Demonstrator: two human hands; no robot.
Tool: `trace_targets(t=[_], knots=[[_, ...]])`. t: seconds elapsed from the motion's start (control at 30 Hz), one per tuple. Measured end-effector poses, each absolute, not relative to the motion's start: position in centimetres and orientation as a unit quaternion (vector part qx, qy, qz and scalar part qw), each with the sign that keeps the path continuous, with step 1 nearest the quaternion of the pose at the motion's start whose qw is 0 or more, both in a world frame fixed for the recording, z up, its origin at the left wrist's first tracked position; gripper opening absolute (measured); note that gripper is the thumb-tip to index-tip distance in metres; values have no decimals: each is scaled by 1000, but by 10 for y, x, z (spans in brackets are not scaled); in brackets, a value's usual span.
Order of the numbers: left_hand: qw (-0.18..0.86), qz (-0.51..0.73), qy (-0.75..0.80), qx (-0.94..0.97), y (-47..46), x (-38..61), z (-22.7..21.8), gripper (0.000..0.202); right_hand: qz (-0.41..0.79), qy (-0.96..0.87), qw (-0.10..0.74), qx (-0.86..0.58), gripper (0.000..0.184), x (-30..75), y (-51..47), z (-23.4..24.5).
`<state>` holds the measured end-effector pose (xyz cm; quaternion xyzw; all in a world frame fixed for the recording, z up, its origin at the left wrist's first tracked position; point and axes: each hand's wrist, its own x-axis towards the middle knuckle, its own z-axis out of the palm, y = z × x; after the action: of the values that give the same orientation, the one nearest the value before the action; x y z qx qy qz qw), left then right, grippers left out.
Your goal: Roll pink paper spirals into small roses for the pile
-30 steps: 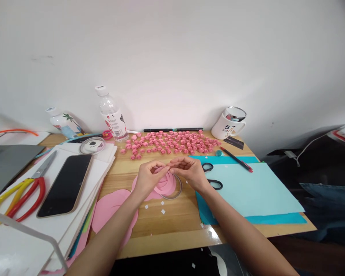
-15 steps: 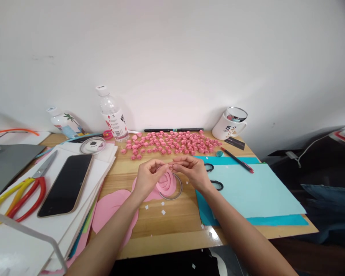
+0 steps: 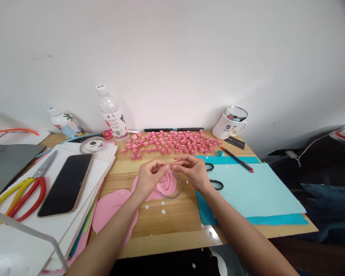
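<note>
Pinching the end of a pink spiral (image 3: pixel 167 183), your left hand (image 3: pixel 149 177) and right hand (image 3: pixel 192 172) meet fingertip to fingertip, closed on it, above the table (image 3: pixel 172 222) middle. A mug (image 3: pixel 228 124) behind reads "52"; the label on the bottle (image 3: pixel 112 115) is unreadable.

This is a craft desk in a home or small office room. A wooden desk (image 3: pixel 172 226) stands against a bare white wall (image 3: pixel 172 57). Rows of small rolled pink paper rosettes (image 3: pixel 172 143) lie along its back edge. A pink paper spiral (image 3: pixel 168 184) lies mid-desk, blue paper sheets (image 3: pixel 253 191) and black-handled scissors (image 3: pixel 215 184) at the right edge. A phone (image 3: pixel 66 184), a water bottle (image 3: pixel 112 113) and a mug (image 3: pixel 230 124) give it a personal, everyday look.
</note>
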<state>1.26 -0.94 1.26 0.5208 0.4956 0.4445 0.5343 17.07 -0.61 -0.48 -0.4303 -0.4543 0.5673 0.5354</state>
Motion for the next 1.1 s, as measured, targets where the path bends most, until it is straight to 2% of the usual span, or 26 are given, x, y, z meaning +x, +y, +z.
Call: trace_targets(t=[0.37,0.63,1.1], knots=[[536,448,487,525,-8,13,14,20,571,-463,535,-415,41,169,-7,-1],[523,451,492,530,-7,13,14,22,596,-452,528,-401,32,170,-5,-4],[526,453,488,529,-8,13,14,24,582,-445,531,-426,39,172,-5,-6]])
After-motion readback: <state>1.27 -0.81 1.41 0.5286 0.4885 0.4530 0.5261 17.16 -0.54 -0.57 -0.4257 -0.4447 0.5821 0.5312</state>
